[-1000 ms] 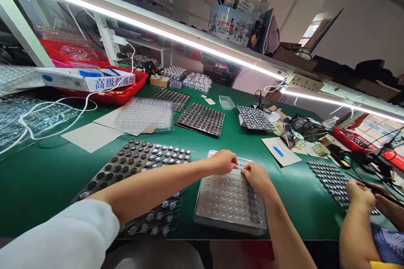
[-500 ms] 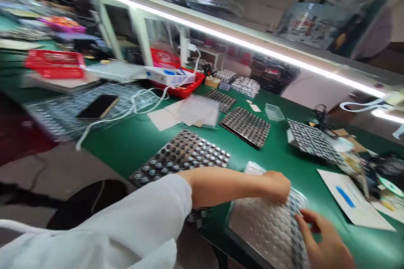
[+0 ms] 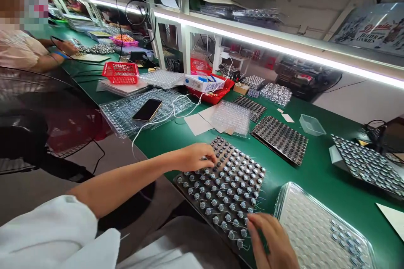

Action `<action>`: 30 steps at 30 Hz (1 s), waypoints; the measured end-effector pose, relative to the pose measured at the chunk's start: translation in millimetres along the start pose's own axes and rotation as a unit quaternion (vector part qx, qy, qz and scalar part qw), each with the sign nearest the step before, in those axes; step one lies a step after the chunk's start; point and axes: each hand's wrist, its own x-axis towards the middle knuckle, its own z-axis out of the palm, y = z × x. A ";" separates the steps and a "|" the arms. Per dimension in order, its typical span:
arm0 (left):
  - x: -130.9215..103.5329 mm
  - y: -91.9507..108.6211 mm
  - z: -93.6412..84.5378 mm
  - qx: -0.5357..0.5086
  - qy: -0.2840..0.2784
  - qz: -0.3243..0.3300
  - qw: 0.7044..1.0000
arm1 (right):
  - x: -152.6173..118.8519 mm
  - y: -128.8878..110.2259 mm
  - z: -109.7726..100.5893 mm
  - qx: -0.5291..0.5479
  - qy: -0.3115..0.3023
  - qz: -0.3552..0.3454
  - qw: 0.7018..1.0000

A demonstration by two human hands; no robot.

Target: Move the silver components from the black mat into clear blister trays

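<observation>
A dark board (image 3: 227, 185) set with rows of small round silver parts, many with thin wire leads, lies in front of me. My left hand (image 3: 200, 157) is over its far left side, fingers curled together; anything between the fingertips is hidden. At the board's near right edge is my right hand (image 3: 273, 239), thumb and forefinger pinched beside the round parts. Whether it grips one I cannot make out. Right of the board lies a clear plastic tray (image 3: 303, 218) with round pockets; several silver round parts (image 3: 347, 237) sit in its right side.
Another filled board (image 3: 280, 138) lies behind, with a tilted one (image 3: 369, 164) at right. A clear box (image 3: 312, 125), phone (image 3: 147, 109), white cable (image 3: 158, 122) and red basket (image 3: 120, 72) are on the green bench. A co-worker (image 3: 28, 50) sits at left, near a black fan (image 3: 22, 138).
My left hand has moved from above the clear tray to the board's far left side. My right hand has left the tray's edge for the board's edge. The view has turned left.
</observation>
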 end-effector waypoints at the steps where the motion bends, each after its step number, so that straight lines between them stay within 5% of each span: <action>1: -7.5 -8.7 1.4 0.004 0.007 -0.004 1.000 | 15.2 -11.6 8.0 -0.009 -0.029 -0.007 1.000; 5: -19.3 -26.7 11.3 0.014 0.012 -0.003 1.000 | 72.7 -42.4 38.1 -0.071 -0.125 0.039 0.989; 10: -28.2 -43.1 3.0 0.007 -0.012 -0.027 1.000 | 109.3 -48.1 60.5 -0.168 -0.182 0.052 0.968; 18: -43.7 -65.9 -7.1 -0.046 -0.026 -0.032 0.998 | 123.6 -38.2 64.8 -0.164 -0.234 0.029 0.958; 30: -53.1 -62.8 -3.2 -0.024 -0.017 -0.020 0.999 | 123.8 -43.7 68.4 -0.237 -0.235 -0.036 0.942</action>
